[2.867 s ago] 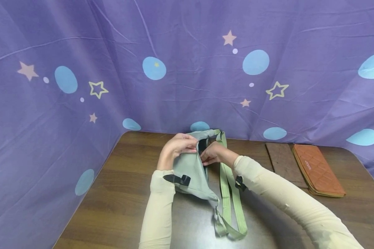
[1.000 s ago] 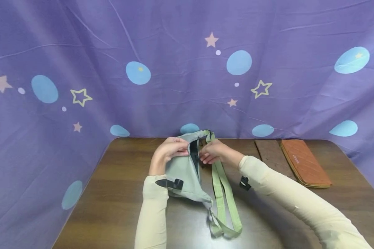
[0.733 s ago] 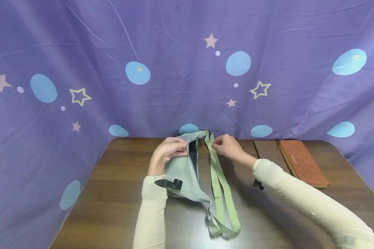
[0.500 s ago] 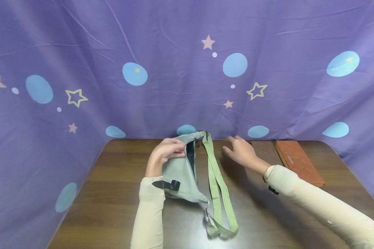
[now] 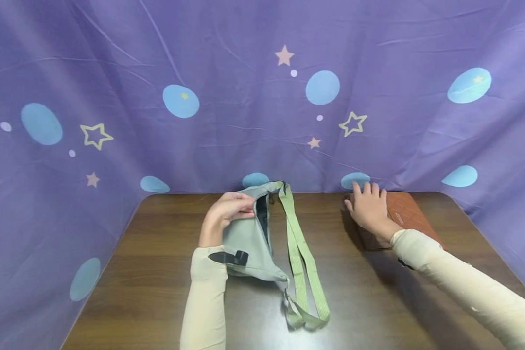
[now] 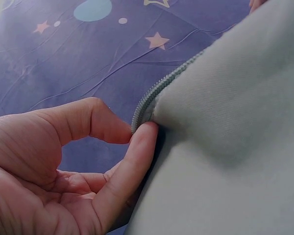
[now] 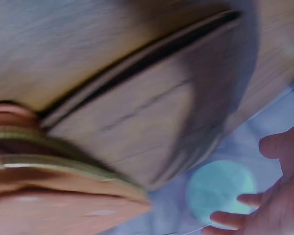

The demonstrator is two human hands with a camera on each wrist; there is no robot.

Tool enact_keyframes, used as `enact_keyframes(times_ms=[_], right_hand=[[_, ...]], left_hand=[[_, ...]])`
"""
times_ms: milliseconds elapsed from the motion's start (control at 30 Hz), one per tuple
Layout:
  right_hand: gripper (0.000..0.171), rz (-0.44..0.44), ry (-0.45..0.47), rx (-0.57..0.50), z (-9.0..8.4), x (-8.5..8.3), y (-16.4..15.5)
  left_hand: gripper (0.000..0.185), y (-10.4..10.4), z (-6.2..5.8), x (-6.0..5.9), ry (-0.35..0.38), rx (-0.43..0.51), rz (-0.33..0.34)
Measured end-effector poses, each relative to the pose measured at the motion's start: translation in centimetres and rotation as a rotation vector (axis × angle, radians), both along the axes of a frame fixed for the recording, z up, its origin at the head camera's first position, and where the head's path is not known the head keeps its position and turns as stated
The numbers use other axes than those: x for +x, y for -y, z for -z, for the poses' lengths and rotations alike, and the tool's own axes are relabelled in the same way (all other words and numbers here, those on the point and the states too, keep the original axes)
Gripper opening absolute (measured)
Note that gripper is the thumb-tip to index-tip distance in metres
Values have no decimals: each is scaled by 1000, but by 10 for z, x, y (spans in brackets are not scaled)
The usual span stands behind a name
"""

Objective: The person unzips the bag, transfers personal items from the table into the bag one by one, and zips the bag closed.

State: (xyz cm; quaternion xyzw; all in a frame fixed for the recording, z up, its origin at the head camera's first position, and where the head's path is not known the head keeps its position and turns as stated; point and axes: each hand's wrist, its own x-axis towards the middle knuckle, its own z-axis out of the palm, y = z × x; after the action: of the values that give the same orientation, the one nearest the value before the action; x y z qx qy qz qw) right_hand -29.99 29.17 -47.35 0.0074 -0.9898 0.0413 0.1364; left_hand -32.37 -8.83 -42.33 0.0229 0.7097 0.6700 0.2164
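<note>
Taking the sage-green sling bag point(image 5: 249, 243) as the landmark, it lies at the middle of the dark wooden table point(image 5: 157, 272) with its zipper mouth gaping toward the far edge. At the bag's left upper corner the left hand point(image 5: 225, 211) pinches the zippered lip point(image 6: 157, 93) between thumb and forefinger, lifting it so the opening stays wide; that grip should stay firm and slightly raised, so the mouth does not collapse. The bag's green strap point(image 5: 299, 262) trails from its right side toward the near edge. Well to the right of the bag, the right hand point(image 5: 369, 209) hovers with fingers spread and straight over the brown wallet point(image 5: 369, 240); whether it touches is unclear in the blurred wrist view. It would do well to settle flat and curl round one wallet edge only, leaving the orange quilted wallet point(image 5: 409, 216) just beside it undisturbed. Counted: one bag, one strap, two wallets, two hands.
</note>
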Motion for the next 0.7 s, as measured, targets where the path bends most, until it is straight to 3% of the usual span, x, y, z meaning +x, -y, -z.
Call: enact_keyframes(times_ms=[267,700], right_hand=[[80,130,127,-93,9,-5,-47],[99,178,234,-206,9,0,-94]], left_hand=[[37,0,1,-1,-7,20,13],[30,-1,3,-3,5,9,11]])
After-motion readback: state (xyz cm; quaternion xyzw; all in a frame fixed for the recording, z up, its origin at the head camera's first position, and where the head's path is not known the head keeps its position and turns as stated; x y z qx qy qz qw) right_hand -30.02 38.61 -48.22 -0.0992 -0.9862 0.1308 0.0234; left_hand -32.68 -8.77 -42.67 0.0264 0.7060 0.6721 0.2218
